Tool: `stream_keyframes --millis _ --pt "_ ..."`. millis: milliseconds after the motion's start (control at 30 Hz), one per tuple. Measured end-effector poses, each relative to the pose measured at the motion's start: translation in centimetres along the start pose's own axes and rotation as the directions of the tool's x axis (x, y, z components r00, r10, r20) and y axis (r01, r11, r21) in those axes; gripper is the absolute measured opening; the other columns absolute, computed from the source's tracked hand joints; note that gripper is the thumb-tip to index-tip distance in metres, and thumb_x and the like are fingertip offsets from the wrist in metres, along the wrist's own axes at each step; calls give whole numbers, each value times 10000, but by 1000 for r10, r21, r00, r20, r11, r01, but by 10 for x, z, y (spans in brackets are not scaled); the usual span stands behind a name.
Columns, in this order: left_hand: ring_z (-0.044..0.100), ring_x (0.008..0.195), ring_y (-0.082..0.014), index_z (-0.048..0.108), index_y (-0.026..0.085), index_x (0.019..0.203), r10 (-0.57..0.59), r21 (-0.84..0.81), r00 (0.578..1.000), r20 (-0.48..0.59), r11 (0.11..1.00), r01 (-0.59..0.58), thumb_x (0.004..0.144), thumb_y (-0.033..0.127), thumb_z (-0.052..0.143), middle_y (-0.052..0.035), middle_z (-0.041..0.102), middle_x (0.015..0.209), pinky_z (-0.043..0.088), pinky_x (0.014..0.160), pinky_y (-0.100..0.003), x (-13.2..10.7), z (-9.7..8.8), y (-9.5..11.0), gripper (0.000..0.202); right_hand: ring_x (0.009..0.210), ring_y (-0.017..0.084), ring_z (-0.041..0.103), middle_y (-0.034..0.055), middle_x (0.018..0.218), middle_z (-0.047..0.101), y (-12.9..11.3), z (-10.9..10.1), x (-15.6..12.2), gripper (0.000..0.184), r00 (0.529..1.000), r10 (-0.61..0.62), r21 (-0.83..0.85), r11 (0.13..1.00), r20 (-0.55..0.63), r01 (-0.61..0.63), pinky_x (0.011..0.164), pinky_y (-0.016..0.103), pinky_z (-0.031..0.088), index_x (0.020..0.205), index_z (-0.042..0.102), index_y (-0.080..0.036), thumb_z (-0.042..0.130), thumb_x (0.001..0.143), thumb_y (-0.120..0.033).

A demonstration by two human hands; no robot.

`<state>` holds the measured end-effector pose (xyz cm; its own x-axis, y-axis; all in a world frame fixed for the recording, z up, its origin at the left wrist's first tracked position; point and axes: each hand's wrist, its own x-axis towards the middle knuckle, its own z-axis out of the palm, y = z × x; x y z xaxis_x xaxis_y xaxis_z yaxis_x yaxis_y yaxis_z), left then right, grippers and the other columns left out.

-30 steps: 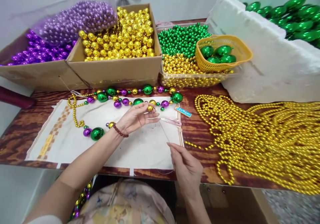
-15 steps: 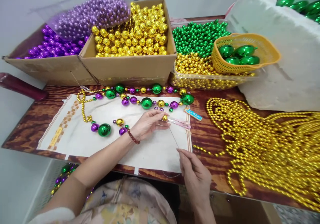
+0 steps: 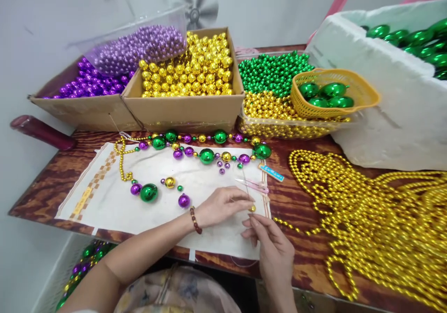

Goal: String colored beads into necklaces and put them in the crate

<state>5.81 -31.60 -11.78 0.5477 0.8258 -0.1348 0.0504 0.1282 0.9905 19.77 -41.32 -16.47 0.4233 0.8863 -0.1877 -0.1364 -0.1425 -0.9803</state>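
Over the white cloth (image 3: 139, 220), my left hand (image 3: 223, 208) has its fingers closed at a small gold bead (image 3: 252, 208); its thumb is mostly hidden. A thin needle (image 3: 246, 182) rises past those fingertips. Just below, my right hand (image 3: 272, 243) pinches the needle's lower end or its thread. Pink-handled scissors (image 3: 258, 187) lie beyond the hands. Loose beads rest on the cloth, among them a purple bead (image 3: 184, 200), a gold bead (image 3: 170, 182) and a small green bead (image 3: 179, 188). A strung bead garland (image 3: 206, 156) stretches along the back edge.
Behind the cloth stand a carton of gold beads (image 3: 185, 112), a carton of purple beads (image 3: 84, 110) and a tub of green and gold beads (image 3: 289, 129). A yellow basket (image 3: 366, 99) sits on the tub. Gold bead strands (image 3: 377, 229) cover the right side; a dark red bottle (image 3: 42, 133) lies left.
My left hand has moved right and toward me with the gold bead, close to my right hand. The scissors now lie apart from the left hand. The camera view has tilted up.
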Motion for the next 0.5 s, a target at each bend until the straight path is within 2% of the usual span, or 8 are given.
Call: stream_keyframes --millis 100,167,267,333,400,500 --pt "645 984 -203 729 178 1072 49 177 999 20 983 -52 896 384 609 -108 715 1096 473 872 -302 2 -17 16 296 494 144 605 70 700 721 0 -2 3 278 999 8 154 988 -46 -1 433 228 445 829 726 -157 821 718 -393" --pt "649 963 -197 723 174 1075 101 292 995 -8 952 -94 909 364 595 -106 719 1074 477 864 -300 7 -36 31 283 503 151 610 74 694 721 2 -5 5 288 997 6 206 978 -75 10 435 234 455 806 726 -160 843 687 -395" --pt "657 917 -182 718 162 1047 186 399 982 -27 903 -160 928 338 572 -97 726 1021 488 828 -285 17 -64 59 259 526 155 611 70 668 710 9 -9 6 277 996 -1 189 982 -88 18 452 235 470 804 737 -164 842 691 -394" --pt "658 877 -171 711 157 1035 241 475 970 -40 858 -194 940 326 553 -85 732 981 493 791 -276 29 -75 78 250 504 144 584 51 604 678 15 -11 4 272 996 -11 152 988 -86 24 455 229 463 797 739 -161 824 712 -404" --pt "654 856 -163 706 157 1019 321 582 947 -23 774 -248 948 309 540 -74 735 956 492 777 -277 50 -76 98 236 473 133 550 30 538 631 19 -11 1 284 998 -15 126 992 -68 23 452 225 450 773 731 -156 796 736 -430" --pt "647 879 -166 703 160 998 452 735 885 113 561 -381 956 271 523 -77 730 974 488 815 -299 104 -56 124 215 478 126 529 11 511 592 22 -8 -4 288 999 2 120 993 -36 2 476 222 437 746 719 -159 745 788 -444"
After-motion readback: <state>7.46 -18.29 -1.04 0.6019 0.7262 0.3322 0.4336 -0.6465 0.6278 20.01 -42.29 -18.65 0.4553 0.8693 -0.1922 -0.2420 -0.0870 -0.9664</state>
